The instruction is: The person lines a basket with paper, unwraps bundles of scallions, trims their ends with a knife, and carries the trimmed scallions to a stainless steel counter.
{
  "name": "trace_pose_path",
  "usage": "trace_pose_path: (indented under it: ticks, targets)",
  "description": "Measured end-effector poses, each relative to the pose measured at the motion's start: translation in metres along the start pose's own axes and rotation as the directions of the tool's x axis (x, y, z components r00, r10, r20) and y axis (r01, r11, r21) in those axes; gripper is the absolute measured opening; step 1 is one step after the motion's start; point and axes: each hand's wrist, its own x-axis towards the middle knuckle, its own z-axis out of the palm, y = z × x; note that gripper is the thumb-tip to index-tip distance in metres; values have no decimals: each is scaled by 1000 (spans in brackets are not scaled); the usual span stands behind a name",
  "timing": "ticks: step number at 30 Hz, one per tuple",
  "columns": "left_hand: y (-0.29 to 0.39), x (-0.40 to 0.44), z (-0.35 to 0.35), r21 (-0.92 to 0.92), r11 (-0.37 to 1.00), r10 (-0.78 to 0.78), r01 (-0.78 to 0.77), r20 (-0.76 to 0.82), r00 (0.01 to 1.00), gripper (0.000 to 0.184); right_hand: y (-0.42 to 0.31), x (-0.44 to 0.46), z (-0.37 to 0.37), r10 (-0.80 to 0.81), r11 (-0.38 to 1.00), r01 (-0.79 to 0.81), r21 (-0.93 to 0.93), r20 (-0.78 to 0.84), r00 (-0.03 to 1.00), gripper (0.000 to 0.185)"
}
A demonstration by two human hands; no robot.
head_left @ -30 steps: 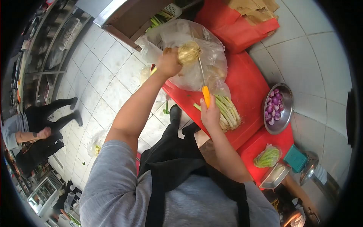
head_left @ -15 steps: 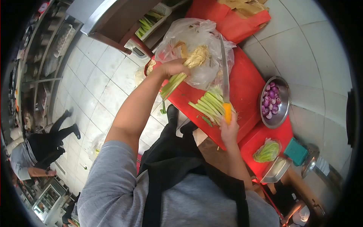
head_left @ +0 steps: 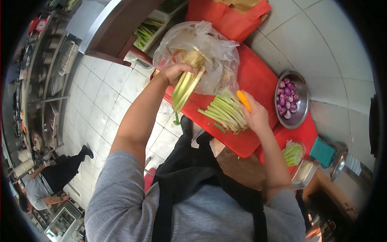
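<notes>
Yellow knife handle [head_left: 244, 101] has swung to tilt leftward since the last frame; right hand [head_left: 258, 117] closed round it, blade unclear. Stalk pile [head_left: 225, 112] just left, on red table [head_left: 261, 82]. Farther out, left hand [head_left: 175, 74] wraps the rooted bunch [head_left: 184, 89], roots over plastic bag [head_left: 223, 54].

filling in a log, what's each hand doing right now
Left hand: closed, holding a bunch of stalks.
Right hand: closed, holding a yellow handle.
</notes>
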Motion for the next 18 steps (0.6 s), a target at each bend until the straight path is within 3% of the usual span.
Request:
trace_pose_path:
  ticks: [4, 6, 8, 11, 13, 15, 18]
  targets:
    - [-7, 3, -4, -99, 995, 20, -10, 98, 995, 38, -8, 7, 24, 168, 909, -178, 377, 60, 984, 43]
    - [-14, 2, 13, -96, 995, -6, 16, 110, 994, 38, -23, 28, 51, 308, 686, -212, 696, -14, 951, 36]
    - [-22, 8, 27, -29, 999, -10, 15, 141, 990, 45, -57, 51, 51, 395, 341, -274, 899, 128, 910, 34]
    - [-17, 2, 55, -6, 1000, -16, 16, 87, 996, 50, -87, 67, 58, 413, 77, -250, 965, 197, 889, 36]
    - [-19, 1, 53, -43, 999, -8, 11, 84, 996, 51, -85, 72, 64, 455, 78, -187, 979, 132, 881, 37]
    - [-23, -6, 51, 80, 997, 15, -18, 39, 999, 49, -84, 78, 67, 493, 89, -140, 986, 78, 866, 35]
    - [-25, -7, 48, 145, 989, 30, -25, -30, 999, 41, -86, 87, 71, 446, -40, -112, 993, 118, 887, 35]
